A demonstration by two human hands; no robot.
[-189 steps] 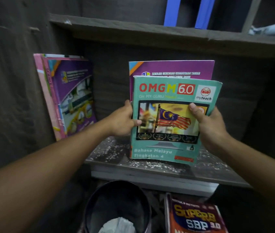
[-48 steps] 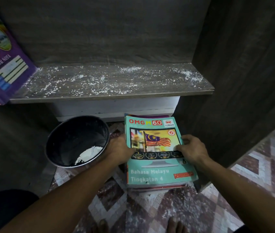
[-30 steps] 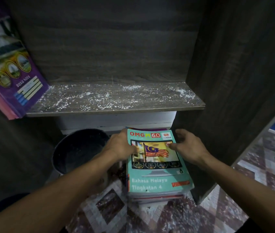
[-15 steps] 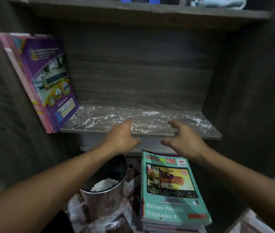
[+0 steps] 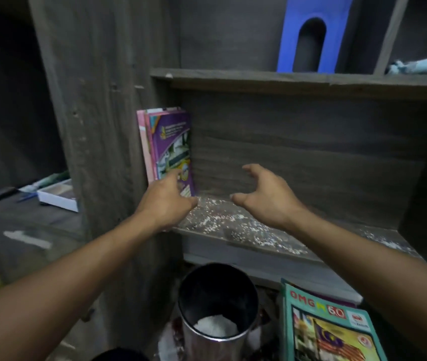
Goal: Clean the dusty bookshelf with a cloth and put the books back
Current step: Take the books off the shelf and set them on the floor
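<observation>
A dark wooden shelf board (image 5: 259, 230) is speckled with white dust. Purple and pink books (image 5: 170, 147) stand upright against its left wall. My left hand (image 5: 165, 201) is in front of the lower edge of those books with fingers spread, holding nothing; whether it touches them I cannot tell. My right hand (image 5: 267, 194) hovers open above the dusty board, to the right of the books. A teal "OMG 6.0" book (image 5: 329, 327) lies on top of a stack on the floor at lower right. A light blue cloth (image 5: 421, 66) lies on the upper shelf at far right.
A metal bin (image 5: 217, 321) with white material inside stands on the floor under the shelf. A blue holder (image 5: 311, 35) stands on the upper shelf. To the left, a desk surface holds a white tray (image 5: 56, 194) and pens.
Both hands let go of the teal book, left on the floor stack, and rose to the dusty shelf. They have since shifted left toward the upright purple books; the view turned left.
</observation>
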